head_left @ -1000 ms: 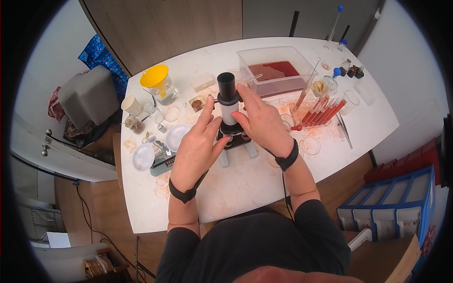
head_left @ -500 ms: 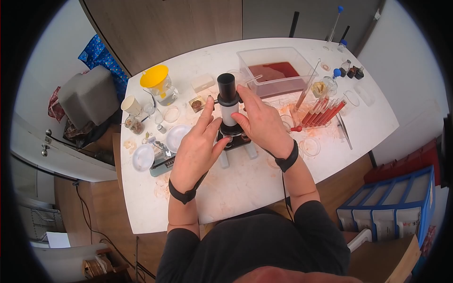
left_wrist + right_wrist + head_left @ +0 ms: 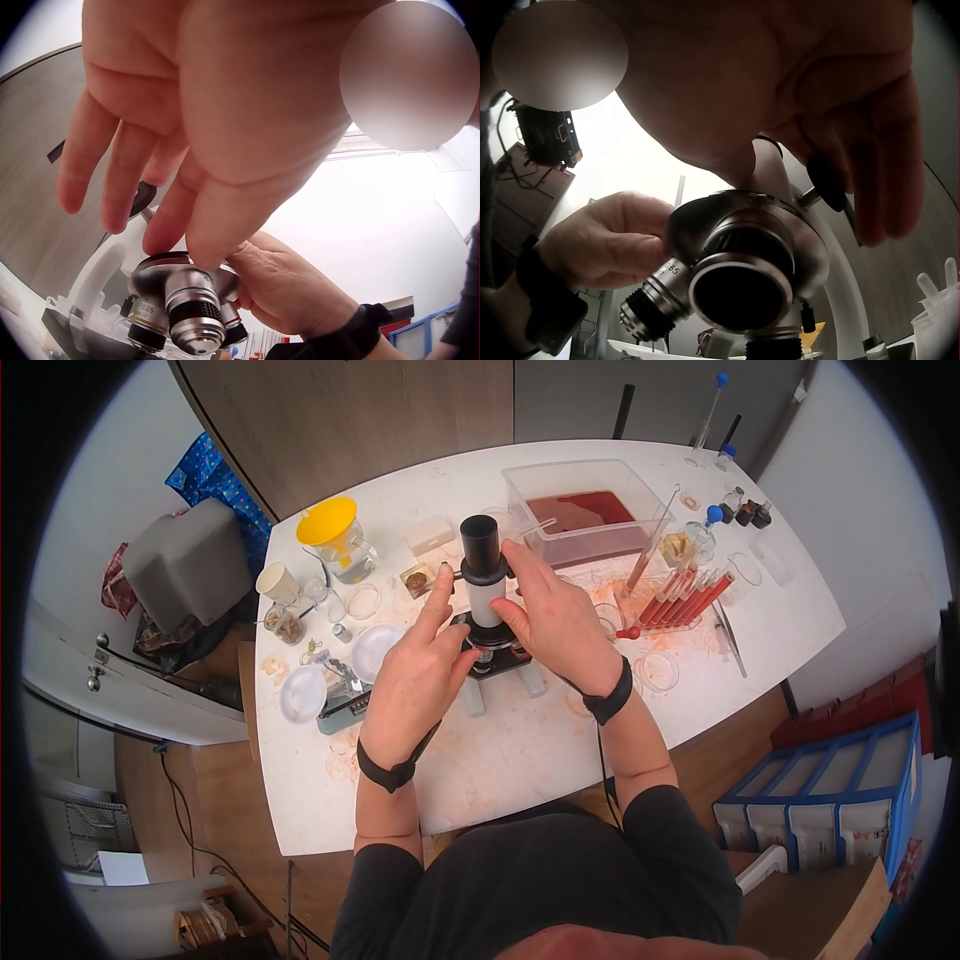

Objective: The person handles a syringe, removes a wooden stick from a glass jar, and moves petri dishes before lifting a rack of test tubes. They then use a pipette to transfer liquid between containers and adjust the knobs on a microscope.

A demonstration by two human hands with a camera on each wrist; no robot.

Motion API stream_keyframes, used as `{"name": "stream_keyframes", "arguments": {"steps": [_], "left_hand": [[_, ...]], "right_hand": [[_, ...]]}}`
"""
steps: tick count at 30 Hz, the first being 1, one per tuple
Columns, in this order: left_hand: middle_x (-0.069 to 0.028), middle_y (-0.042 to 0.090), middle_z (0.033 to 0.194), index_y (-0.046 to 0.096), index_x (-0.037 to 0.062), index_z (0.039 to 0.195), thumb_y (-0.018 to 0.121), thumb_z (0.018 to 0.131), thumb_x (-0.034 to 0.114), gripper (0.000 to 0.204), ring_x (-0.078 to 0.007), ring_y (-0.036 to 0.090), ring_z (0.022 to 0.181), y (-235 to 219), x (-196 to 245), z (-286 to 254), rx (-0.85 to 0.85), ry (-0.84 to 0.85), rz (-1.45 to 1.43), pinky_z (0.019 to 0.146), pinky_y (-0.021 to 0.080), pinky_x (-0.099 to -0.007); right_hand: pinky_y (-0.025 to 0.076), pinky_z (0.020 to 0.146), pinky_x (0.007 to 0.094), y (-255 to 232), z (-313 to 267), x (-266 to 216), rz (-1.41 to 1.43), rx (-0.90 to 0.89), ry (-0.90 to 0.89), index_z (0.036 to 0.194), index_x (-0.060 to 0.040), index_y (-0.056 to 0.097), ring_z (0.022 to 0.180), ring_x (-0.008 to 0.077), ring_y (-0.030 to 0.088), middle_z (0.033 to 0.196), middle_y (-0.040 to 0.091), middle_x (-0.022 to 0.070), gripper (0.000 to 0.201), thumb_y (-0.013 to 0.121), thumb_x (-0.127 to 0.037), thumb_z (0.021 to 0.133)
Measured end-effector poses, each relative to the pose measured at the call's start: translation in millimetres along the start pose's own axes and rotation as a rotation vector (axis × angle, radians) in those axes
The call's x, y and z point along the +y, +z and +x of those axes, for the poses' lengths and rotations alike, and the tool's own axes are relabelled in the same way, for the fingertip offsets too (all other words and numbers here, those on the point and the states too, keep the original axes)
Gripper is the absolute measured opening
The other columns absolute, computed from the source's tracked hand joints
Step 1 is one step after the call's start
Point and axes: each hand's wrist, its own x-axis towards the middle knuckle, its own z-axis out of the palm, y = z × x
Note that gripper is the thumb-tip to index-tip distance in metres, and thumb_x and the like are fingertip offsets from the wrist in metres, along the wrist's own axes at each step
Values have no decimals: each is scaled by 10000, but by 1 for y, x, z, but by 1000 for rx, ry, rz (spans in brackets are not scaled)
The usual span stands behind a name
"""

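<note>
A microscope with a black eyepiece tube (image 3: 480, 545) and a white body (image 3: 487, 602) stands at the table's middle, between both hands. My left hand (image 3: 412, 675) is at its left, thumb and forefinger pinching the edge of the revolving nosepiece (image 3: 161, 264); the other fingers point past it, beside the stand. Metal objectives (image 3: 193, 311) hang below the nosepiece in the left wrist view. My right hand (image 3: 565, 625) holds the tube from the right, thumb against its front and fingers at the far side. A black focus knob (image 3: 826, 184) shows beside those fingers in the right wrist view.
Left of the microscope are a balance with white pans (image 3: 303, 694) and a yellow funnel (image 3: 328, 520) on a glass vessel. Behind stands a clear tub (image 3: 645, 543) of red liquid. At the right are a rack of red test tubes (image 3: 690, 600), tweezers (image 3: 733, 638) and glass dishes (image 3: 658, 670).
My left thumb has shifted slightly to the left at the nosepiece, with the forefinger moving a little too. The right hand and the microscope's tube stay where they were.
</note>
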Motion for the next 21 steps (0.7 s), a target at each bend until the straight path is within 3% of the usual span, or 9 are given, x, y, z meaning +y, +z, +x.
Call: {"name": "stream_keyframes", "arguments": {"steps": [21], "left_hand": [[-187,387,1490,679,-41,931,757,745,59,225,-309,657,1069,-1,2,0,1,-21,-18,819,555,-353]], "right_hand": [[553,719,398,0,0,0,5,-2,0,1297,44,432,950,334,654,1253,560,205,583,674,-260,863]]}}
